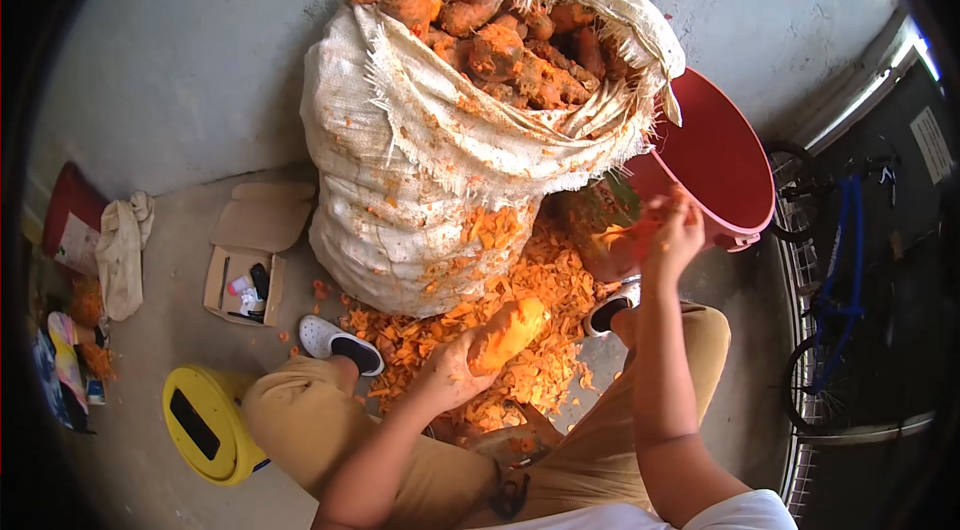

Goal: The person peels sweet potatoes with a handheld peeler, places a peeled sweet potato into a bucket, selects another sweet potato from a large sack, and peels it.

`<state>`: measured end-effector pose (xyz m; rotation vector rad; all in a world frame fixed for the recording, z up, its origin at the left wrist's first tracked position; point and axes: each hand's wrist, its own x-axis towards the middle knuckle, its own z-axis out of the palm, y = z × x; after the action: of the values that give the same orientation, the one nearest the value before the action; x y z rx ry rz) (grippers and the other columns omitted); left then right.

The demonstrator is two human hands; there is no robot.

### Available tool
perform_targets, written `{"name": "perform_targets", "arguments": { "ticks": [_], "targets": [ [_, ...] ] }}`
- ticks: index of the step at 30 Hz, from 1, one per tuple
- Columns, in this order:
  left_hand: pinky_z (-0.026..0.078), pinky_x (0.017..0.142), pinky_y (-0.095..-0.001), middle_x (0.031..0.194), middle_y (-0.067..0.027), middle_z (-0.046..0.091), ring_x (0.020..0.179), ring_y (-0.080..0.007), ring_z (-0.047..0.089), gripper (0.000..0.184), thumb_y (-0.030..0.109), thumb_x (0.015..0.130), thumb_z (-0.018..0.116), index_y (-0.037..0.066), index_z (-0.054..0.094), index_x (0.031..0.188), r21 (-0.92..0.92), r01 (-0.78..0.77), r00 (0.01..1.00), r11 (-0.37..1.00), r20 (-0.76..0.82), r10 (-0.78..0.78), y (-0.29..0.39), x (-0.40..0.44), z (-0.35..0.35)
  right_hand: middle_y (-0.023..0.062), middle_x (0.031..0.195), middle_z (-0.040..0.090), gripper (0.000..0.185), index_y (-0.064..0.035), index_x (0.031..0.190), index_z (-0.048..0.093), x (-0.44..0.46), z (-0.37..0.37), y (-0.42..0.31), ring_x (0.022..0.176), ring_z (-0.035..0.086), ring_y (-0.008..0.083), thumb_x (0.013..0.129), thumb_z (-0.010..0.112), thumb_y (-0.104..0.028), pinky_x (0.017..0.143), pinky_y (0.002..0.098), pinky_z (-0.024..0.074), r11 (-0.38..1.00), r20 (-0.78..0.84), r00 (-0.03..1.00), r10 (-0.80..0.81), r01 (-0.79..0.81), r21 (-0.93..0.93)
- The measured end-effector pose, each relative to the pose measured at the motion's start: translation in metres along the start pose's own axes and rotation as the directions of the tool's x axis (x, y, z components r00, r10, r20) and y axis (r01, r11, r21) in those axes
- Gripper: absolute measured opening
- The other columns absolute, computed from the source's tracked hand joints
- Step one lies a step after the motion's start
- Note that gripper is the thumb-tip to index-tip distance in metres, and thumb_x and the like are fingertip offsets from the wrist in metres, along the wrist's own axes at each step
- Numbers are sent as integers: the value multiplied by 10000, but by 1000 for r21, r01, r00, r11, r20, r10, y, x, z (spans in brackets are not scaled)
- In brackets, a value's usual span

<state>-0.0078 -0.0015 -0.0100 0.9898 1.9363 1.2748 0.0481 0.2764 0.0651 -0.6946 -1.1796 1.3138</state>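
My left hand (452,374) is wrapped round a thick orange root that looks like a sweet potato (508,332); its upper side is bare bright orange flesh. Raised in front of the red bucket, my right hand (676,242) has its fingers closed. Something reddish-orange and blurred shows at those fingers, and I cannot make out what it is. Below both hands a heap of orange peelings (540,300) covers the floor between my feet. A large white woven sack (390,220) stands just beyond, full of more roots (510,55) with rough, orange-smeared skin.
A deep red bucket (725,160) stands right of the sack. To the left are an open cardboard box (237,275) with small items and a yellow-lidded container (215,420) carrying a dark phone (194,424). A blue bicycle (848,260) leans at the far right.
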Motion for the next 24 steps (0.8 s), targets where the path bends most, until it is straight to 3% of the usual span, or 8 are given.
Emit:
{"name": "perform_targets", "arguments": {
  "ticks": [2, 4, 8, 9, 12, 16, 21, 24],
  "targets": [
    [451, 720, -347, 923, -164, 577, 835, -299, 570, 497, 132, 655, 649, 26, 431, 1089, -3, -20, 999, 1000, -30, 20, -10, 7, 10, 53, 596, 535, 180, -16, 854, 511, -35, 21, -9, 447, 471, 88, 871, 443, -182, 410, 203, 393, 989, 107, 994, 25, -9, -149],
    [453, 652, -359, 867, -170, 579, 771, -321, 571, 489, 118, 645, 641, 21, 430, 1075, 97, -44, 998, 994, -46, 49, -17, 10, 12, 59, 609, 543, 160, -12, 888, 507, -73, 35, -2, 467, 480, 87, 871, 441, -157, 411, 200, 389, 990, 269, 954, 132, -115, -79],
    [455, 620, -361, 834, -170, 579, 731, -317, 577, 472, 111, 639, 642, 21, 430, 1051, 132, -58, 995, 989, -72, 68, -7, 8, 7, 63, 623, 542, 149, 14, 946, 476, -134, 45, 33, 515, 503, 90, 876, 404, -96, 431, 208, 410, 980, 321, 931, 175, -133, -148],
    [455, 620, -363, 834, -169, 579, 732, -317, 577, 468, 111, 639, 642, 22, 431, 1047, 109, -62, 995, 992, -75, 70, -18, 7, 8, 69, 625, 538, 148, 30, 929, 480, -129, 47, 41, 507, 506, 95, 874, 400, -81, 442, 216, 426, 984, 255, 950, 178, -166, -68],
    [456, 620, -366, 830, -170, 579, 731, -316, 578, 469, 115, 637, 647, 26, 435, 1045, 135, -43, 993, 990, -105, 57, -14, 1, 3, 56, 580, 535, 138, -9, 871, 506, -82, 31, 47, 434, 469, 90, 866, 427, -122, 388, 218, 403, 944, 81, 971, 225, -196, -266],
    [456, 662, -326, 825, -153, 576, 769, -305, 574, 436, 140, 652, 646, 38, 454, 1029, 164, 83, 987, 983, -151, -58, 0, -6, -9, 58, 602, 532, 171, -7, 845, 482, -3, -6, 58, 450, 469, 92, 887, 383, -140, 406, 222, 408, 986, -164, 976, 142, -155, -66],
    [453, 611, -374, 765, -169, 573, 699, -330, 567, 448, 155, 636, 659, 22, 456, 1012, 178, 80, 985, 981, -163, -50, -13, 5, -3, 70, 594, 544, 235, -8, 867, 501, -79, 37, 28, 435, 492, 100, 865, 450, -236, 376, 226, 415, 957, 262, 921, 288, -268, -112],
    [453, 611, -370, 743, -163, 569, 688, -328, 564, 444, 154, 635, 661, 27, 460, 1010, 191, 26, 988, 981, -157, 5, -2, 4, -5, 76, 656, 555, 170, 20, 864, 510, -134, 57, 37, 520, 512, 110, 877, 397, -106, 462, 242, 463, 943, 346, 877, 333, -312, -115]
  ]
}}
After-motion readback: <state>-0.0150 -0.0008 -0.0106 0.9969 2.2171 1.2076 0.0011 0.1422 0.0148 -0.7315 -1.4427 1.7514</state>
